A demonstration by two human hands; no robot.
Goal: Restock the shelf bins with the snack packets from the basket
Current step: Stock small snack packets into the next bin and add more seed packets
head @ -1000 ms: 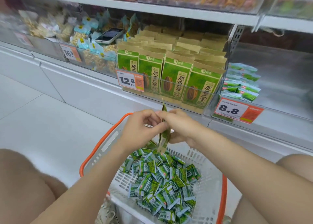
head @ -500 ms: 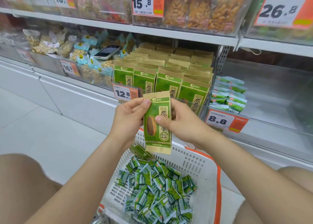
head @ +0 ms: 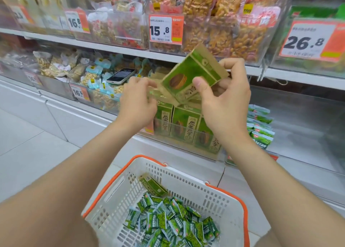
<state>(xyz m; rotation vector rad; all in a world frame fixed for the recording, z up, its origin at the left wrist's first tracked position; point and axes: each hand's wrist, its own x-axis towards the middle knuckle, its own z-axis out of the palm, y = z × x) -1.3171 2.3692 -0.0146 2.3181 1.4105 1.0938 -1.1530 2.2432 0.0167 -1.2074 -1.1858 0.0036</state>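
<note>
While your left hand (head: 138, 101) reaches to the upright packets (head: 186, 123) in the shelf bin (head: 211, 151), its fingers too blurred to tell whether they grip anything, your right hand (head: 225, 105) pinches the sunflower-seed packet (head: 192, 75) between thumb and fingers, tilted just above that row. If the gap in the row is too narrow, the packet may crumple or tip its neighbours over the low front wall. A spare packet (head: 153, 188) lies in the basket (head: 112, 183) below, beside small green sachets (head: 168, 224).
</note>
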